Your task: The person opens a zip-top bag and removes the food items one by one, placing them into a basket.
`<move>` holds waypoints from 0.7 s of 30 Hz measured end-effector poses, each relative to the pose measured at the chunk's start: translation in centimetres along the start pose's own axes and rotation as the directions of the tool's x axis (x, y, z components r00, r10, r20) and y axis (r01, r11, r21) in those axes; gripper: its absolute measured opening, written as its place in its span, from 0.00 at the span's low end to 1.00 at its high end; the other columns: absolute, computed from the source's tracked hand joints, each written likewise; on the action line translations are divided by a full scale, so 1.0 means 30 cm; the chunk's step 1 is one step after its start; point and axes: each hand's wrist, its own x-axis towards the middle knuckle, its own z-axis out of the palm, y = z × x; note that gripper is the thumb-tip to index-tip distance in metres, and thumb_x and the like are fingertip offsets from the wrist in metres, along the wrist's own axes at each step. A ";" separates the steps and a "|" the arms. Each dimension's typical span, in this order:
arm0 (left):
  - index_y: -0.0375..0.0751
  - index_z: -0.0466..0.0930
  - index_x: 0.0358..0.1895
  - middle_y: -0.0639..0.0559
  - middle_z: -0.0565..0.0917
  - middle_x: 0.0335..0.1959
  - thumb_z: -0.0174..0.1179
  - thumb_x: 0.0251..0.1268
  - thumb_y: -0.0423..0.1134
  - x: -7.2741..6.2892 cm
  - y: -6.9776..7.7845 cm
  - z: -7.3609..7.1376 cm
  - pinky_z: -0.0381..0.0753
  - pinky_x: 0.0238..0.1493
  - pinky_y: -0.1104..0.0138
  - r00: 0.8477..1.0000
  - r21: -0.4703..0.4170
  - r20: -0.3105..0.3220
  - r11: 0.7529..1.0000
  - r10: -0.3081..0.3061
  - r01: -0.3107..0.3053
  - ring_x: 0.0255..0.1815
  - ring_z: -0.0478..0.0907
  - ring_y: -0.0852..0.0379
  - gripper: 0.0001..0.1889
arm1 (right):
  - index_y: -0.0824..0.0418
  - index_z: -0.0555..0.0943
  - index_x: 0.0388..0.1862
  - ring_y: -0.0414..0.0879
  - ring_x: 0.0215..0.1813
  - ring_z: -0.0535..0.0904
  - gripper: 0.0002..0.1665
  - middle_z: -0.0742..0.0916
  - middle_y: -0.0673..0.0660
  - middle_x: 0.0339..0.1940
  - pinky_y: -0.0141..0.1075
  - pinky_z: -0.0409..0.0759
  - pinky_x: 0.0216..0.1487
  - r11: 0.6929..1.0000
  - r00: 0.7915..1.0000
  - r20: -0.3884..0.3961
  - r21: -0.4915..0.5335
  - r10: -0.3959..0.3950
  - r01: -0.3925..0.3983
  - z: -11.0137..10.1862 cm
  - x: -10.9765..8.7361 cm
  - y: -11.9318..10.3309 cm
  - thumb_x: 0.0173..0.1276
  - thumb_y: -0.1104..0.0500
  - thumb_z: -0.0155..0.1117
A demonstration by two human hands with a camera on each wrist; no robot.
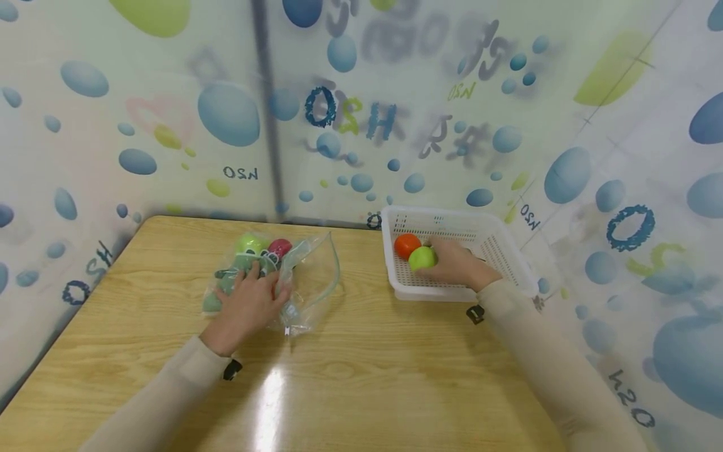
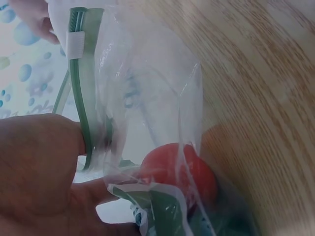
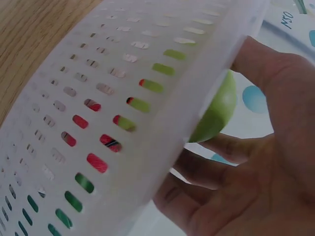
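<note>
On the left of the table, a clear zip bag (image 1: pixel 307 276) with a green cartoon figure (image 1: pixel 240 276) on it holds a green round fruit (image 1: pixel 250 243), a pink-red one (image 1: pixel 279 248) and a red one (image 2: pixel 179 169). My left hand (image 1: pixel 248 307) rests on the bag with fingers spread, its thumb against the green zip strip (image 2: pixel 81 98). Over at the right, my right hand (image 1: pixel 454 262) reaches into a white perforated basket (image 1: pixel 432 293) and grips a green apple (image 1: pixel 422 258). Beside the apple lies an orange-red round fruit (image 1: pixel 407 245).
The basket stands near the back right of the wooden table (image 1: pixel 350 370). Through its slots, red (image 3: pixel 97 162) and green (image 3: pixel 74 200) patches show. A patterned curtain (image 1: pixel 361 94) hangs behind the table. The bag's slider (image 2: pixel 75 45) sits on its zip.
</note>
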 end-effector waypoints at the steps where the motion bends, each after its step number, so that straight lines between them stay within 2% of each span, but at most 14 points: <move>1: 0.41 0.87 0.69 0.16 0.55 0.92 0.52 0.94 0.59 0.000 0.000 0.000 0.42 0.68 -0.01 1.000 -0.004 -0.002 1.000 -0.001 0.001 0.89 0.50 0.02 0.27 | 0.63 0.79 0.72 0.53 0.51 0.84 0.34 0.89 0.60 0.54 0.44 0.85 0.55 1.000 1.000 0.010 -0.002 0.004 -0.004 0.001 0.001 -0.001 0.77 0.48 0.81; 5: 0.41 0.84 0.75 0.17 0.55 0.93 0.51 0.94 0.56 0.000 -0.001 -0.002 0.41 0.69 0.00 1.000 -0.016 -0.002 1.000 -0.007 0.007 0.90 0.50 0.04 0.28 | 0.61 0.80 0.65 0.52 0.48 0.83 0.30 0.88 0.59 0.50 0.42 0.82 0.51 1.000 1.000 0.030 -0.027 0.009 -0.008 0.003 0.007 0.000 0.75 0.48 0.82; 10: 0.41 0.81 0.81 0.18 0.55 0.93 0.49 0.95 0.55 -0.001 -0.003 -0.007 0.41 0.70 0.00 1.000 -0.017 -0.007 1.000 -0.006 0.005 0.91 0.50 0.06 0.29 | 0.63 0.82 0.62 0.52 0.47 0.82 0.31 0.88 0.59 0.49 0.40 0.81 0.48 0.996 1.000 0.025 -0.091 0.000 0.002 0.006 0.014 0.008 0.71 0.48 0.84; 15: 0.40 0.79 0.84 0.18 0.57 0.93 0.48 0.97 0.57 -0.003 -0.006 -0.012 0.43 0.71 0.01 1.000 -0.008 -0.011 1.000 0.003 -0.003 0.90 0.53 0.06 0.31 | 0.66 0.84 0.67 0.52 0.48 0.82 0.36 0.89 0.61 0.52 0.41 0.83 0.49 0.989 1.000 0.019 -0.146 0.008 -0.006 0.005 0.010 0.012 0.70 0.47 0.85; 21: 0.38 0.81 0.81 0.19 0.62 0.92 0.47 0.98 0.55 -0.004 -0.011 -0.019 0.48 0.71 0.01 0.999 -0.015 -0.030 1.000 0.013 -0.013 0.88 0.59 0.06 0.30 | 0.66 0.85 0.73 0.54 0.53 0.82 0.40 0.90 0.62 0.57 0.47 0.84 0.57 0.981 0.999 0.023 -0.192 0.023 -0.018 0.013 0.008 0.009 0.70 0.47 0.88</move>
